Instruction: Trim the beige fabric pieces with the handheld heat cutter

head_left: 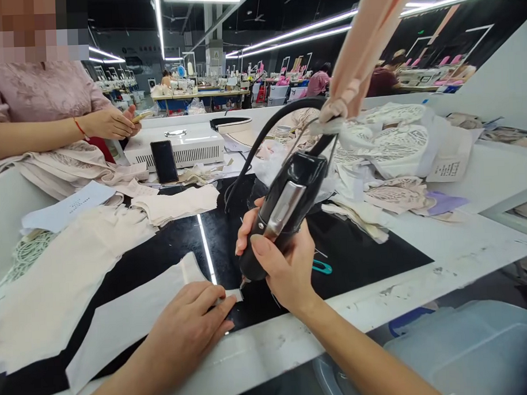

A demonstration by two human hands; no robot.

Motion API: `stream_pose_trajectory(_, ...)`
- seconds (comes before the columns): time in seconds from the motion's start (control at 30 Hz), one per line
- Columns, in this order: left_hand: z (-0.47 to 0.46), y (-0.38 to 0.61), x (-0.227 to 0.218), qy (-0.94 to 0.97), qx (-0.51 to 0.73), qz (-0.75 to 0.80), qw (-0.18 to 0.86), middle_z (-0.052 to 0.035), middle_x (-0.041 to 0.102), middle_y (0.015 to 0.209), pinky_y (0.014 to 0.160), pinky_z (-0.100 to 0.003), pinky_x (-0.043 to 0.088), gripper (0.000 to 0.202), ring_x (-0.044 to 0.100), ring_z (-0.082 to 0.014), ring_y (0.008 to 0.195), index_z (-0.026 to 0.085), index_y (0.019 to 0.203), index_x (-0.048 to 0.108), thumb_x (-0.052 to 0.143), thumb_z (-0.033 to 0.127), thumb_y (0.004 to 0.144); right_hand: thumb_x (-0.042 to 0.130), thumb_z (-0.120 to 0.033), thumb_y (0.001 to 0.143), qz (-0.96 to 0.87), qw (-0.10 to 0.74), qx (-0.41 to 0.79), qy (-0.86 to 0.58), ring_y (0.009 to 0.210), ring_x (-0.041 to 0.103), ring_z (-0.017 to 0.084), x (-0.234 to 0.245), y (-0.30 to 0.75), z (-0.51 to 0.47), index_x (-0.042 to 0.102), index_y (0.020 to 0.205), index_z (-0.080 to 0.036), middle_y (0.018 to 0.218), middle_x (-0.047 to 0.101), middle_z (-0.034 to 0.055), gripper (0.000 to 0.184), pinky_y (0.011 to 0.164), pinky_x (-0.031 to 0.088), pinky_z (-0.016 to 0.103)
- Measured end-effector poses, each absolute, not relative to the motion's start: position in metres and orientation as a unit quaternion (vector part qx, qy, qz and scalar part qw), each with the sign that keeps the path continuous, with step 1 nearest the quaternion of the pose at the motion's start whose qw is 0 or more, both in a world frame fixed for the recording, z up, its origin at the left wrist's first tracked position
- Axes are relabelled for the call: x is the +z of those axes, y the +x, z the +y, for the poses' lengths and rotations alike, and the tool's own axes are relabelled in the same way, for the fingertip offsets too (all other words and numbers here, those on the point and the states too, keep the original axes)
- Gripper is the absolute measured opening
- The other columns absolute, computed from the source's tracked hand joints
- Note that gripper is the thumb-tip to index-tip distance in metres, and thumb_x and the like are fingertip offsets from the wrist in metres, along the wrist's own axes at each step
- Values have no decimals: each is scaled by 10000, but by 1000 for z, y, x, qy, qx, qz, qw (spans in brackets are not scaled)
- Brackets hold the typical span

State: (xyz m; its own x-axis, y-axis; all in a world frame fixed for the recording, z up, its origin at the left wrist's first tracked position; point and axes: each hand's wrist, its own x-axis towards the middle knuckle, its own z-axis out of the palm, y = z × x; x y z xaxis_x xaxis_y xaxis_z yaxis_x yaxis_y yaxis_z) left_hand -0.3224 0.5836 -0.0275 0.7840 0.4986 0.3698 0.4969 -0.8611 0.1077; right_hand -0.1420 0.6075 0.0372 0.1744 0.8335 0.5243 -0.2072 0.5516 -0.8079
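Note:
My right hand point(287, 266) is wrapped around a black corded handheld tool point(285, 202) with a silver plate on its side. The tool tilts so its thin metal tip point(244, 283) points down at a small whitish strip end point(235, 294). My left hand point(194, 321) is palm down with bent fingers, holding that strip against the black tabletop; part of it is hidden beneath the fingers. Left of this hand lies a long white fabric piece point(133, 317); whether the strip belongs to it I cannot tell. A knotted pink cloth band point(353, 56) reaches up from the tool's cord end.
Cream fabric pieces point(76, 273) cover the left side. A phone point(164, 162) leans on a white vented box point(188, 145). Lacy garment parts point(400, 141) are piled at right. A teal clip point(322, 267) lies by my right hand. Another person's hands point(118, 122) hold something at far left.

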Motion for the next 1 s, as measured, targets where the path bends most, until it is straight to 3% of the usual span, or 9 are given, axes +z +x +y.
stream_pose_trajectory(0.3,582,-323,-26,937,239,255,1,-76,690,1046,797,-369,579,279,665,-228,945,167,1177,618,391,274,1057,744,-351,816,-528,707,358,-305,579,570,112,37,-143,605,502,964,-253,797,610,-40,300,526,503,266)
stream_pose_trajectory(0.77,581,-325,-29,939,223,264,6,-85,684,1085,830,-366,574,263,663,-225,980,173,1207,618,425,244,1043,750,-407,816,-529,700,372,-304,572,564,123,37,-144,604,503,977,-258,784,600,-38,330,508,495,273)
stream_pose_trajectory(1.0,580,-325,-27,939,221,262,1,-83,684,1096,830,-380,572,261,660,-236,990,171,1206,601,402,242,1052,748,-352,817,-529,703,372,-296,581,575,120,34,-145,603,516,975,-259,789,612,-39,296,521,510,269)
